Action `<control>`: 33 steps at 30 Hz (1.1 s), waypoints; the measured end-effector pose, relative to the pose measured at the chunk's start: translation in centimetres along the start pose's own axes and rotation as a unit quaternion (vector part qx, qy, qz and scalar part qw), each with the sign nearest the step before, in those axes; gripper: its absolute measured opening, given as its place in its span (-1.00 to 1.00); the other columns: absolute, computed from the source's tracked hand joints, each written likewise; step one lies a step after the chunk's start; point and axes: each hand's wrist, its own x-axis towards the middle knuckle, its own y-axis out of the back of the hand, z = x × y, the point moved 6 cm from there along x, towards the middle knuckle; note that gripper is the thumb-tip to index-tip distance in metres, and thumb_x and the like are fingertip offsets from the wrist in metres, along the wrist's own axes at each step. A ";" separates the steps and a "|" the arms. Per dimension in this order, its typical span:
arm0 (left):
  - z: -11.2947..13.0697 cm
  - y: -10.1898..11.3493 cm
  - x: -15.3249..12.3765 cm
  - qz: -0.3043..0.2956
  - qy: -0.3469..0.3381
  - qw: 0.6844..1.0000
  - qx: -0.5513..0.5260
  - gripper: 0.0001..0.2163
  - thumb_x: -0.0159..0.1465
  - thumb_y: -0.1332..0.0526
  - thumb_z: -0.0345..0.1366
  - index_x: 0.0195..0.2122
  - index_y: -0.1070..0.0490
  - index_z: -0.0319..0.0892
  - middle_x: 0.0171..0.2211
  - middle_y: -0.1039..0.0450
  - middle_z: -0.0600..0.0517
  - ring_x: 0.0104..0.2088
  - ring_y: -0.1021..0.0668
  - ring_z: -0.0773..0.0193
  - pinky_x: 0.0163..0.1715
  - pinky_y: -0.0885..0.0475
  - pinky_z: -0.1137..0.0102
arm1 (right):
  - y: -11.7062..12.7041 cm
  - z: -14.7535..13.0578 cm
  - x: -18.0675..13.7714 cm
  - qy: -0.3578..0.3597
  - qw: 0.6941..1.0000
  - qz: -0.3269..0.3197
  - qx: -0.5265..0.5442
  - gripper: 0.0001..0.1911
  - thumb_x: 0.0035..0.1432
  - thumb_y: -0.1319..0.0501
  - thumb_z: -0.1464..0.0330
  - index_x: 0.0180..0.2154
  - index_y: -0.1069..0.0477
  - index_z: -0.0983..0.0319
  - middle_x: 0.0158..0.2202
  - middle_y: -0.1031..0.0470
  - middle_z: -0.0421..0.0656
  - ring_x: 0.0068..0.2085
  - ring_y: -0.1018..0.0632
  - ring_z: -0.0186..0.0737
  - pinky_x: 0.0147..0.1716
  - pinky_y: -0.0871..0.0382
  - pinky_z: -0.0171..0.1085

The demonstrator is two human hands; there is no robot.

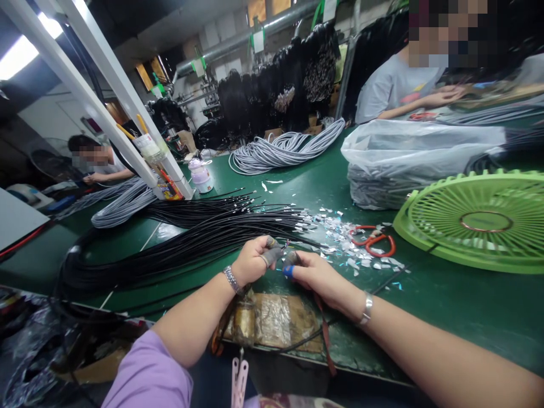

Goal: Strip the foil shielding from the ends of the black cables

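Left hand (pixel 257 259) pinching wire ends (pixel 287 244); right hand (pixel 313 273), grip unclear; fan rim (pixel 410 233) well apart.

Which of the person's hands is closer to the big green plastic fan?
Right. The right hand is left of the green plastic fan, not touching it; the left hand is farther left, past the right one.
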 end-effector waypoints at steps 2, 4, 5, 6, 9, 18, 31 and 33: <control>0.1 0.1 0.0 0.010 -0.002 1.000 0.003 -0.62 0.05 -0.26 0.04 -0.50 -0.27 -0.20 -0.72 -0.25 0.19 -0.72 -0.23 0.52 -0.68 -0.14 0.55 | 0.8 -0.5 0.0 0.040 0.998 0.048 -0.010 -0.84 -0.15 -0.28 0.26 -0.52 -0.37 0.20 -0.61 -0.30 -0.29 -0.57 -0.23 -0.37 -0.63 -0.05 -0.36; 0.0 0.1 0.0 0.015 -0.005 1.000 0.012 -0.65 0.07 -0.24 0.00 -0.50 -0.27 -0.21 -0.71 -0.25 0.19 -0.71 -0.25 0.52 -0.66 -0.16 0.55 | 1.8 -1.0 -0.2 0.073 0.993 0.096 -0.008 -0.82 -0.12 -0.27 0.23 -0.44 -0.38 0.18 -0.57 -0.34 -0.26 -0.53 -0.29 -0.32 -0.60 -0.12 -0.34; 0.0 0.1 0.1 0.015 -0.006 1.000 0.016 -0.67 0.08 -0.24 -0.01 -0.50 -0.27 -0.20 -0.71 -0.25 0.19 -0.70 -0.25 0.51 -0.65 -0.17 0.55 | 2.1 -1.2 -0.3 0.084 0.990 0.110 -0.008 -0.80 -0.10 -0.26 0.22 -0.41 -0.38 0.17 -0.55 -0.36 -0.25 -0.52 -0.31 -0.30 -0.59 -0.14 -0.33; 0.0 0.1 0.1 0.014 -0.007 1.000 0.019 -0.68 0.09 -0.23 -0.03 -0.50 -0.28 -0.20 -0.71 -0.24 0.19 -0.70 -0.25 0.51 -0.65 -0.17 0.55 | 2.3 -1.5 -0.4 0.094 0.989 0.116 -0.009 -0.79 -0.08 -0.26 0.20 -0.38 -0.38 0.17 -0.53 -0.37 -0.24 -0.50 -0.33 -0.29 -0.57 -0.17 -0.32; -0.2 0.0 0.1 0.004 -0.014 0.999 0.029 -0.71 0.10 -0.23 -0.06 -0.48 -0.29 -0.21 -0.71 -0.24 0.19 -0.69 -0.26 0.50 -0.65 -0.17 0.55 | 2.4 -2.2 -0.5 0.117 0.986 0.115 -0.033 -0.76 -0.08 -0.26 0.16 -0.39 -0.37 0.16 -0.48 -0.42 -0.20 -0.45 -0.38 -0.24 -0.48 -0.25 -0.27; -0.1 -0.8 -0.2 -0.069 -0.026 0.995 0.061 -0.83 0.13 -0.20 -0.21 -0.43 -0.33 -0.23 -0.66 -0.29 0.15 -0.66 -0.29 0.49 -0.64 -0.18 0.55 | 2.4 -2.2 -0.1 0.137 0.977 0.134 -0.096 -0.65 -0.05 -0.24 0.01 -0.48 -0.33 0.15 -0.54 -0.37 -0.21 -0.46 -0.34 -0.23 -0.46 -0.23 -0.26; 0.3 0.1 -0.3 0.021 -0.108 0.973 0.201 -0.93 0.17 -0.14 -0.32 -0.38 -0.33 -0.20 -0.55 -0.40 0.07 -0.57 -0.41 0.39 -0.52 -0.29 0.49 | 1.6 -1.3 0.4 0.116 0.983 0.112 -0.083 -0.67 -0.07 -0.25 0.04 -0.44 -0.34 0.17 -0.50 -0.41 -0.21 -0.44 -0.38 -0.21 -0.39 -0.28 -0.23; 0.7 0.0 -0.5 0.027 -0.147 0.952 0.269 -0.96 0.15 -0.14 -0.36 -0.38 -0.35 -0.19 -0.49 -0.44 0.02 -0.47 -0.46 0.32 -0.43 -0.32 0.44 | 1.6 -1.4 0.5 0.128 0.977 0.119 -0.119 -0.69 -0.07 -0.25 0.06 -0.47 -0.34 0.16 -0.49 -0.43 -0.19 -0.42 -0.39 -0.19 -0.37 -0.28 -0.21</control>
